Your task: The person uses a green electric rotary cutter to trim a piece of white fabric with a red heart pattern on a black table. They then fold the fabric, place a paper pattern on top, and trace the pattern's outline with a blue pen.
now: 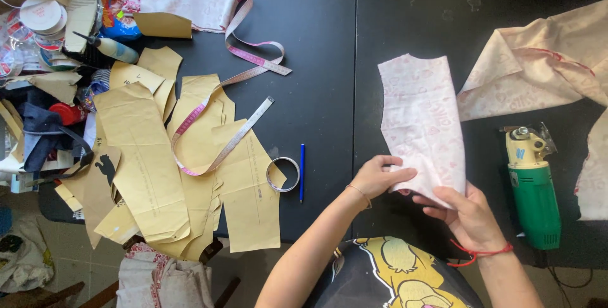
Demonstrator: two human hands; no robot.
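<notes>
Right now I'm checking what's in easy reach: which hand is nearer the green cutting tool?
The right hand. It holds the pink cloth piece at its lower edge, just left of the green cutting tool. The left hand grips the same cloth farther left.

- Bare forearms, no sleeves showing.
- Thin red string bracelet [479, 254] behind the right grip [465, 213].
- Fine thin bracelet [361, 194] behind the left grip [379, 176].
- Black shirt [396, 276] with a yellow cartoon print.
</notes>
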